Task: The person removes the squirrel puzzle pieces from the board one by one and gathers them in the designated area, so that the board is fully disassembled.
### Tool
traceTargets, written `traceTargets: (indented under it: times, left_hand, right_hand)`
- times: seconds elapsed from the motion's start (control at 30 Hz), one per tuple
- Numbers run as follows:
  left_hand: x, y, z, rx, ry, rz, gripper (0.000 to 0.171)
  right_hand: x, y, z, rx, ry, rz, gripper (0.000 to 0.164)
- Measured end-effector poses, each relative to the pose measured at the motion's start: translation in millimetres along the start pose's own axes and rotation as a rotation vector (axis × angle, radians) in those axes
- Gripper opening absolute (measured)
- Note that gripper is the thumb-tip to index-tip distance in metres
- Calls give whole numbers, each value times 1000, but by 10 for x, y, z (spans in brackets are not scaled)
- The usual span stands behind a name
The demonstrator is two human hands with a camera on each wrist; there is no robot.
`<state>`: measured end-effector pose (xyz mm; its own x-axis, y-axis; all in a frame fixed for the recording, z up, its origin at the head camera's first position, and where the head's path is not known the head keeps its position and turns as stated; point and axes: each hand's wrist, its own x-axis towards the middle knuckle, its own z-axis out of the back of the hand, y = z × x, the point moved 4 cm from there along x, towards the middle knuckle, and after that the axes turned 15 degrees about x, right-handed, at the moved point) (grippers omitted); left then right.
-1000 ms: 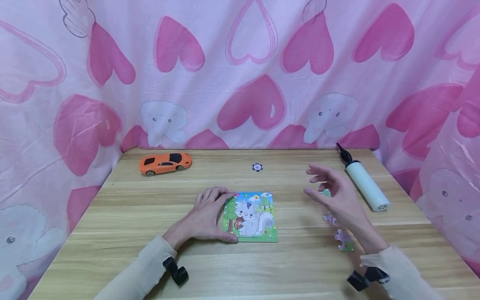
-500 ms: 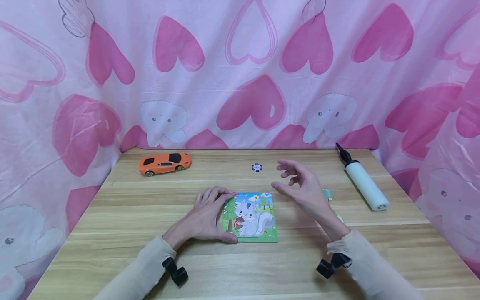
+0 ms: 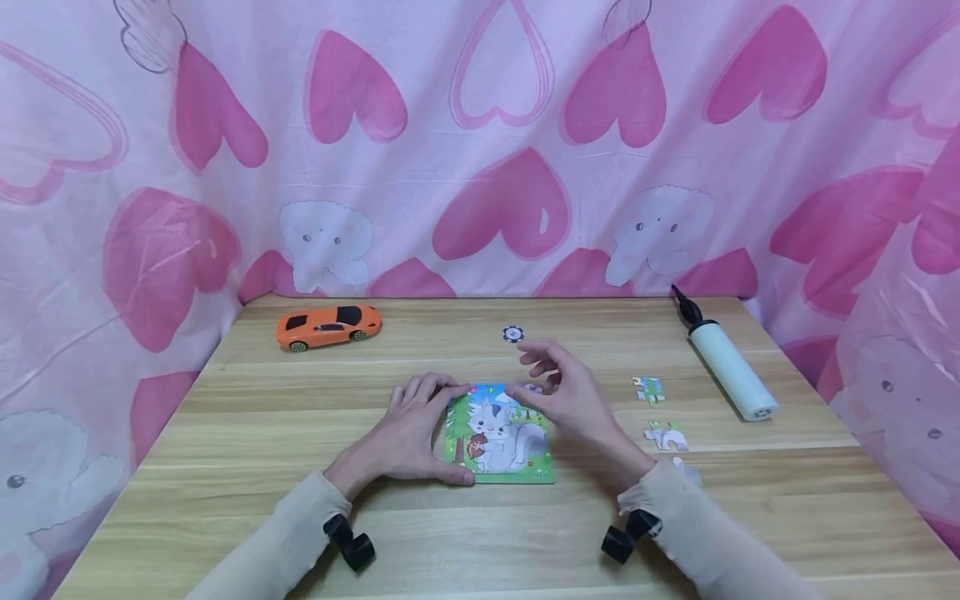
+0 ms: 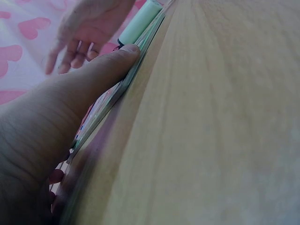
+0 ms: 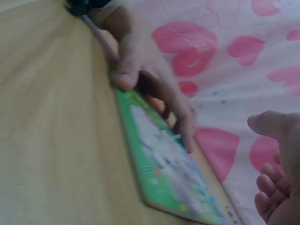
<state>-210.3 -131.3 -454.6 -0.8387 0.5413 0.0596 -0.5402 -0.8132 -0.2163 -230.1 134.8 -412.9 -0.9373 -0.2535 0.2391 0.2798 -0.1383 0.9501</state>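
A square jigsaw puzzle (image 3: 506, 446) with a grey squirrel picture lies flat on the wooden table. My left hand (image 3: 408, 429) holds it at its left side, thumb along the near edge and index finger at the far left corner. In the left wrist view the thumb (image 4: 98, 70) rests on the board's rim. My right hand (image 3: 566, 396) hovers over the puzzle's far right corner, fingers relaxed and nothing between them. Part of that corner is hidden behind it. In the right wrist view the right hand's thumb (image 5: 272, 123) stands apart from its fingers.
Three loose puzzle pieces, among them a green one (image 3: 650, 390) and a pale one (image 3: 666, 436), lie right of the board. Further back are an orange toy car (image 3: 330, 327), a round chip (image 3: 513, 333) and a hand pump (image 3: 731, 367). A heart-patterned curtain (image 3: 502, 208) surrounds the table.
My right hand has moved left, from over the loose pieces to the puzzle's far right corner, uncovering those pieces. My left hand and the board have stayed still.
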Motion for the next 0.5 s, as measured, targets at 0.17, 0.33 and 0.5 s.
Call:
traceTargets:
  times: [0.17, 0.33, 0.5]
  left_hand:
    - [0, 7, -2, 9, -3, -5, 130]
    - [4, -3, 1, 7, -2, -9, 129]
    - [-1, -2, 5, 2, 2, -3, 129]
  right_hand:
    - [-29, -137, -96, -81, 16, -61, 68]
    - [-42, -244, -132, -165, 34, -79, 69]
    - [-28, -304, -154, -209, 57, -70, 69]
